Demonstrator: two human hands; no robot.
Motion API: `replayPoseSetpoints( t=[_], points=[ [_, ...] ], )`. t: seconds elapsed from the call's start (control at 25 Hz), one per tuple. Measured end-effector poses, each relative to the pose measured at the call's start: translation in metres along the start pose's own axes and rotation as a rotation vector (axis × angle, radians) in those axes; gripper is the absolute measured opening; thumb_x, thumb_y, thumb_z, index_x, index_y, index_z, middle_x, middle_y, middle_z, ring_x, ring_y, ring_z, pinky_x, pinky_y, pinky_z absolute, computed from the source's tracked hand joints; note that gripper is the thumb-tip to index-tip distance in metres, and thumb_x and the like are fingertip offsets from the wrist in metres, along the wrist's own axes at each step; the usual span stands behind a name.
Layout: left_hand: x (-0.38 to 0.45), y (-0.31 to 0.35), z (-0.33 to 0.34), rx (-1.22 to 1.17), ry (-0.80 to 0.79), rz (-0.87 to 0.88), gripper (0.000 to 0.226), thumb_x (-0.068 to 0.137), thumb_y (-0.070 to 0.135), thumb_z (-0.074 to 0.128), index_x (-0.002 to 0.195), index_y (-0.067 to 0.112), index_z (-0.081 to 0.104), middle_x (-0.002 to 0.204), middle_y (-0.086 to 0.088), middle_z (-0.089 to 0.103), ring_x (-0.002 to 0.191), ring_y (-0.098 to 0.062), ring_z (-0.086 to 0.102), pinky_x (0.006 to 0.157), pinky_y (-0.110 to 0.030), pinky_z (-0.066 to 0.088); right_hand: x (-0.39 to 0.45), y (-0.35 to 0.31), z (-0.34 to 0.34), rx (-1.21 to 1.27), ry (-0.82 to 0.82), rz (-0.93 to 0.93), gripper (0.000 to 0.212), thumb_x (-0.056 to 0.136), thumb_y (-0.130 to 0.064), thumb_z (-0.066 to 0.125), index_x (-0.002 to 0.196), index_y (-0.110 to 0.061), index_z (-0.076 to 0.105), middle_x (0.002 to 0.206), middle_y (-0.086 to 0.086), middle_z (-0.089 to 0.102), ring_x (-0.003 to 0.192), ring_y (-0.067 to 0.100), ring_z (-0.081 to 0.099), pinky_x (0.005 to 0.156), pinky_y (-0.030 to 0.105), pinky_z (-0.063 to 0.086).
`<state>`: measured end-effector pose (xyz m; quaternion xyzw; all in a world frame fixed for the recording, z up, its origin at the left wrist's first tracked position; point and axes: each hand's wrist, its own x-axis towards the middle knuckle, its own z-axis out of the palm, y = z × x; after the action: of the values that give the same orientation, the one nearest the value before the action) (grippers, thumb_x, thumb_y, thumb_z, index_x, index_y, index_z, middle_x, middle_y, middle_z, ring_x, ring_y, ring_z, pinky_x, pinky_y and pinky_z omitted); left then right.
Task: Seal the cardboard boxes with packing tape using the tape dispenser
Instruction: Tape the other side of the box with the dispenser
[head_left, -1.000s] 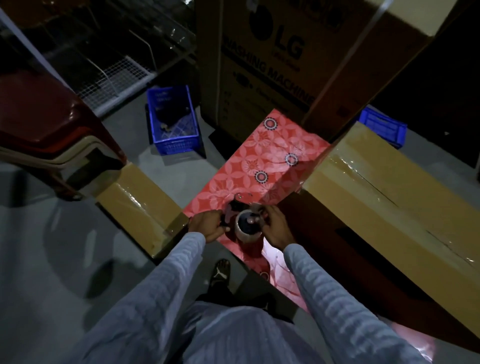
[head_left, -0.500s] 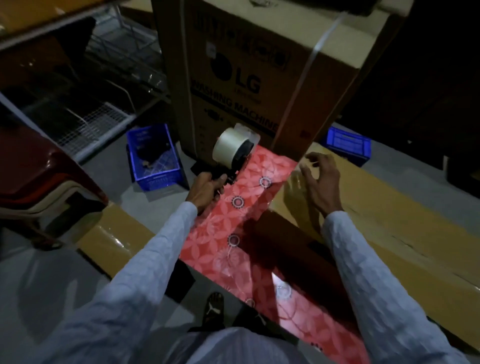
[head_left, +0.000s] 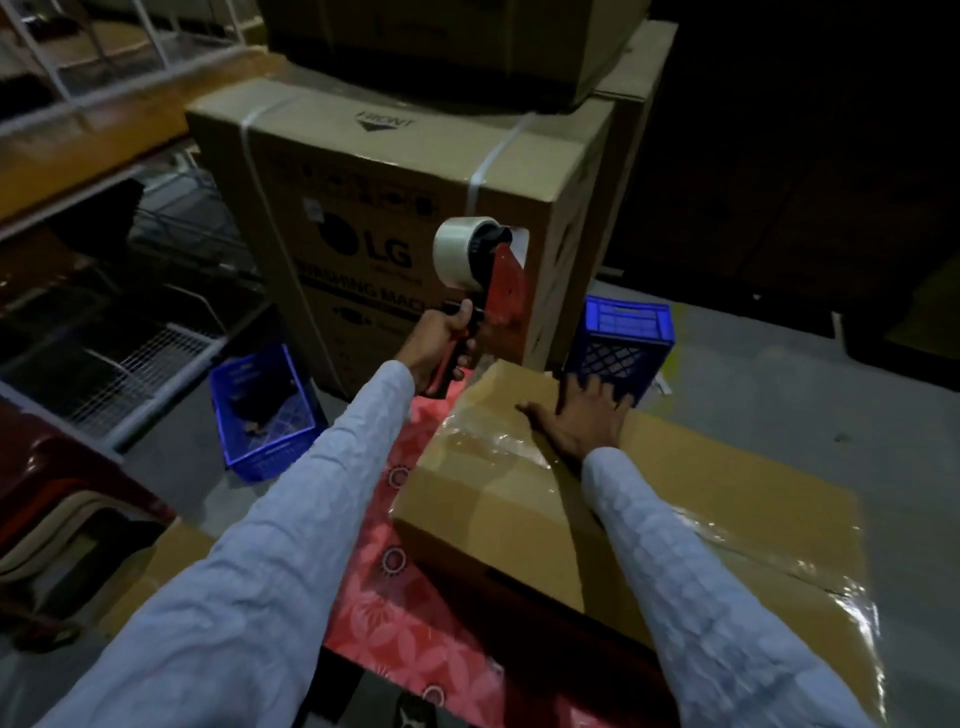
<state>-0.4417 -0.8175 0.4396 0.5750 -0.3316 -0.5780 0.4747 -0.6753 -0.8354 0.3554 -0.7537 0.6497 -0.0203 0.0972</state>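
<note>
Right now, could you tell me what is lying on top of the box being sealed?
The right hand lies flat on the box, beside shiny clear tape. The arm covers part of the centre seam, so taping there cannot be judged.

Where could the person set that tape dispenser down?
Bare cardboard box top right of the right hand; red patterned cloth between the sleeves. Crowded behind: LG carton, two blue crates.

Cardboard box (head_left: 701, 519) cut off at right edge, tape dispenser (head_left: 485, 280) handle hidden by left hand (head_left: 439, 345)
</note>
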Motion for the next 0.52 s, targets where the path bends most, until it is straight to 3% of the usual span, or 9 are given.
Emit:
replayPoseSetpoints(
  t=[0.16,0.32,0.44,0.52],
  points=[
    [0.023,0.004,0.035,-0.005,-0.053,-0.041,0.041,0.104,0.048,0.047,0.091,0.011,0.056,0.068,-0.002,0.051,0.051,-0.015,0.041,0.047,-0.027,0.032,0.014,0.005,-0.009,0.213,-0.052,0.034,0.078,0.09,-0.082,0.035,0.137,-0.022,0.055,0.142,0.012,0.053,0.131,0.036,0.048,0.114,0.064,0.025],
    [0.031,-0.007,0.042,0.012,-0.036,-0.103,0.04,0.104,0.05,0.046,0.089,0.013,0.056,0.068,-0.001,0.051,0.051,-0.014,0.041,0.048,-0.027,0.03,0.025,0.004,-0.023,0.521,-0.046,-0.006,0.057,0.093,-0.054,0.065,0.135,-0.017,0.057,0.139,0.01,0.058,0.125,0.035,0.055,0.107,0.049,0.043],
    [0.035,-0.01,0.043,0.0,-0.038,-0.153,0.045,0.103,0.052,0.046,0.082,0.013,0.055,0.065,-0.001,0.049,0.05,-0.014,0.04,0.047,-0.027,0.029,0.031,-0.013,-0.04,0.829,-0.089,-0.02,0.045,0.085,-0.039,0.075,0.127,-0.03,0.062,0.121,-0.002,0.063,0.109,0.027,0.064,0.095,0.048,0.056],
    [0.034,-0.015,0.038,0.019,-0.04,-0.18,0.051,0.101,0.057,0.047,0.074,0.014,0.054,0.063,-0.001,0.047,0.049,-0.015,0.038,0.047,-0.027,0.029,0.038,-0.024,-0.047,0.92,-0.156,-0.004,0.034,0.084,-0.037,0.072,0.117,-0.041,0.065,0.107,-0.006,0.07,0.087,0.019,0.07,0.078,0.037,0.063]
  ],
)
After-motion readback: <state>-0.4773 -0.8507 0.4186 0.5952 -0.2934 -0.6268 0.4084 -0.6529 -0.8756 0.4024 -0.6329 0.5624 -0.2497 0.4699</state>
